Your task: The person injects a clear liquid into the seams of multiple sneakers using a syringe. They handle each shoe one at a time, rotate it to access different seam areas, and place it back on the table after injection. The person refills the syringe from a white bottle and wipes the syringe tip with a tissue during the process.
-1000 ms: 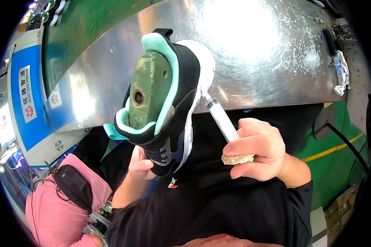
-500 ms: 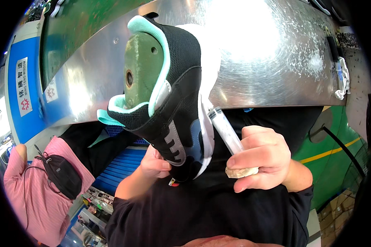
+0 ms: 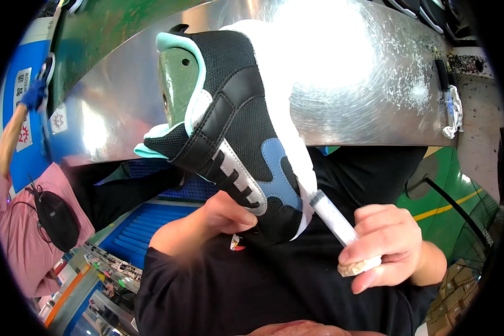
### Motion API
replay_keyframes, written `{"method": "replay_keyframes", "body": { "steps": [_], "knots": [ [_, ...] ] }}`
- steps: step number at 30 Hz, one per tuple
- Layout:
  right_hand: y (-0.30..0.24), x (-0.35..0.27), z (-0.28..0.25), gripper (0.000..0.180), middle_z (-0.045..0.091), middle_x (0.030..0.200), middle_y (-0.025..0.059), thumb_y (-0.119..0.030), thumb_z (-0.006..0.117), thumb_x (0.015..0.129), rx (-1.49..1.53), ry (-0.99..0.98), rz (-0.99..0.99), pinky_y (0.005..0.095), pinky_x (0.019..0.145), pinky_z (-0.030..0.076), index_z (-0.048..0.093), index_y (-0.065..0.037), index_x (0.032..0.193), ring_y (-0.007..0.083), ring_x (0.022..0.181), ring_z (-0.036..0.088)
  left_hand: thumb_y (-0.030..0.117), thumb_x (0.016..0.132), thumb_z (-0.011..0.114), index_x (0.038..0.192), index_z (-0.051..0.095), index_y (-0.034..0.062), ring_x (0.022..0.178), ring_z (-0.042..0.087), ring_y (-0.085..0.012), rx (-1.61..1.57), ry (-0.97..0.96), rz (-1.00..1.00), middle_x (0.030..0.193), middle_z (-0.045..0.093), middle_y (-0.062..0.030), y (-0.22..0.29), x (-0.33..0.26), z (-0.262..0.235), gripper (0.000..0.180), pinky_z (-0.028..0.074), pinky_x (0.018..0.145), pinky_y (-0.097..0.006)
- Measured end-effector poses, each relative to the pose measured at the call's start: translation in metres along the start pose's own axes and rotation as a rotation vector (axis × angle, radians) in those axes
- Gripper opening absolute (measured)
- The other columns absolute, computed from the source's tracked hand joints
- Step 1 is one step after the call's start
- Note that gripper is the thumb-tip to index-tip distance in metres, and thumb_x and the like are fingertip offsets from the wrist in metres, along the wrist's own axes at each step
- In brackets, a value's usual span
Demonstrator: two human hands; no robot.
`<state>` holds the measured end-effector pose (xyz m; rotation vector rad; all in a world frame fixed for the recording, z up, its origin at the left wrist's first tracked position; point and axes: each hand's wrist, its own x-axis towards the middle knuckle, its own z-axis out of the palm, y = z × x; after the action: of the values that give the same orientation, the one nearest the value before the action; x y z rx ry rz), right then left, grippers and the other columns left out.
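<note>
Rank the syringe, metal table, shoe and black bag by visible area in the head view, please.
1. Metal table
2. Shoe
3. Black bag
4. Syringe, partly covered by the right hand

Right of the black, mint-lined fabric sneaker [image 3: 229,106], which blocks the near edge's left-middle stretch, the shiny steel counter [image 3: 364,115] gives a hand passage up to the slim black-handled tool [image 3: 442,74] and crumpled white cloth [image 3: 453,117] near its right edge. Below the near edge, the bare right hand [image 3: 387,246] and slim translucent syringe [image 3: 335,219] obstruct the toe's right side.
</note>
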<state>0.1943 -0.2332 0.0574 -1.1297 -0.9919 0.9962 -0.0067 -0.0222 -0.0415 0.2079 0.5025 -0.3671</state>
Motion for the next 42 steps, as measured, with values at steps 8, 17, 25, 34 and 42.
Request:
{"method": "replay_keyframes", "body": {
  "steps": [8, 17, 25, 34, 42],
  "knots": [
    [-0.042, -0.031, 0.000, 0.034, 0.065, 0.072, 0.0046, -0.025, 0.079, 0.073, -0.121, 0.055, 0.099, 0.0276, 0.043, 0.031, 0.068, -0.001, 0.095, 0.0147, 0.047, 0.047, -0.009, 0.080, 0.053, 0.108, 0.060, -0.0044, 0.103, 0.059, -0.0234, -0.085, -0.144, -0.151, 0.107, 0.063, -0.0128, 0.004, 0.034, 0.032, 0.029, 0.043, 0.093, -0.034],
    [-0.063, -0.060, 0.002, 0.038, 0.064, 0.070, 0.0032, -0.029, 0.079, 0.072, -0.327, 0.184, 0.035, 0.0277, 0.043, 0.028, 0.067, 0.001, 0.093, 0.0136, 0.046, 0.041, -0.011, 0.078, 0.056, 0.113, 0.059, -0.0012, 0.108, 0.057, -0.0264, 0.003, -0.396, 0.007, 0.115, 0.061, -0.0154, 0.001, 0.089, 0.061, 0.036, 0.043, 0.097, -0.037],
    [-0.047, -0.063, 0.009, 0.038, 0.060, 0.064, 0.0021, -0.028, 0.080, 0.069, -0.587, 0.239, -0.084, 0.0272, 0.042, 0.024, 0.067, 0.001, 0.089, 0.0119, 0.043, 0.036, -0.005, 0.083, 0.057, 0.116, 0.058, 0.0031, 0.112, 0.056, -0.0253, 0.030, -0.367, 0.015, 0.115, 0.062, -0.0119, 0.000, 0.112, 0.068, 0.034, 0.043, 0.100, -0.037],
    [-0.027, -0.053, 0.018, 0.034, 0.053, 0.061, -0.0048, -0.027, 0.083, 0.066, -1.040, 0.210, -0.193, 0.0244, 0.041, 0.022, 0.065, -0.008, 0.087, 0.0098, 0.044, 0.035, 0.001, 0.087, 0.059, 0.111, 0.061, 0.0051, 0.100, 0.062, -0.0173, -0.034, -0.369, 0.089, 0.109, 0.064, -0.0075, 0.002, 0.115, 0.089, 0.024, 0.051, 0.091, -0.034],
    [-0.015, -0.047, 0.019, 0.030, 0.042, 0.055, -0.0058, -0.020, 0.082, 0.065, -1.178, 0.230, -0.254, 0.0240, 0.039, 0.021, 0.064, -0.009, 0.087, 0.0088, 0.043, 0.030, 0.016, 0.088, 0.062, 0.122, 0.053, 0.0008, 0.112, 0.057, -0.0286, 0.053, -0.341, 0.078, 0.118, 0.060, -0.0167, 0.003, 0.114, 0.098, 0.038, 0.056, 0.083, -0.029]
  ]
}}
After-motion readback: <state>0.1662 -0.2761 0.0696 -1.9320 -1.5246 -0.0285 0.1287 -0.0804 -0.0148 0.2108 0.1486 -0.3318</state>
